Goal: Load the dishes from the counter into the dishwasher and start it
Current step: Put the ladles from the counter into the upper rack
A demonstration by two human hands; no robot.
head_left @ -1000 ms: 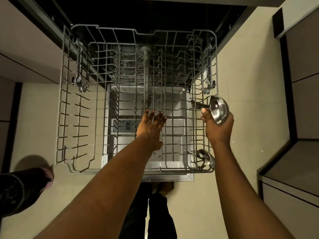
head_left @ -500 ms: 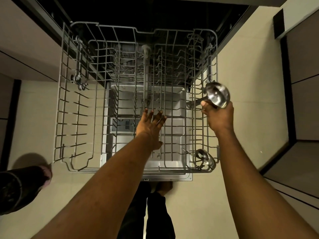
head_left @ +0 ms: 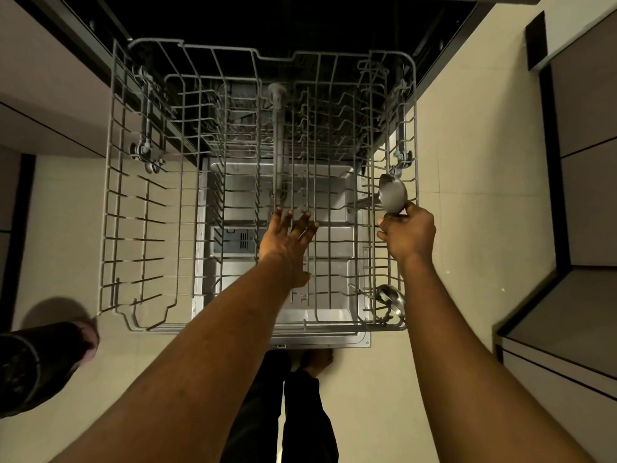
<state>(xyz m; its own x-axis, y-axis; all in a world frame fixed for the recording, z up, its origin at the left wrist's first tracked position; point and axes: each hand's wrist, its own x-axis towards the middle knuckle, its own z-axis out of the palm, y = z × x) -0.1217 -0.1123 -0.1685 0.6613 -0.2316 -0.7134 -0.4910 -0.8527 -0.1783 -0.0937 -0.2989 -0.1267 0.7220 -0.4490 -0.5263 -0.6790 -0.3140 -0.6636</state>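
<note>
R hand (head_left: pixel 409 232) pinches a shiny ladle (head_left: pixel 392 193) by the bowl, at the 3 o'clock side of the dishwasher rack (head_left: pixel 150 327). Its handle points to 9 o'clock. L hand (head_left: pixel 287 242) is flat, fingers spread, over the middle wires. Another shiny scoop (head_left: pixel 390 297) sits at the 5 o'clock corner.

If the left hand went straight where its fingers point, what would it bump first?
Probably the upright wires of the dishwasher rack, just past the fingers of the left hand; depth is unclear.
</note>
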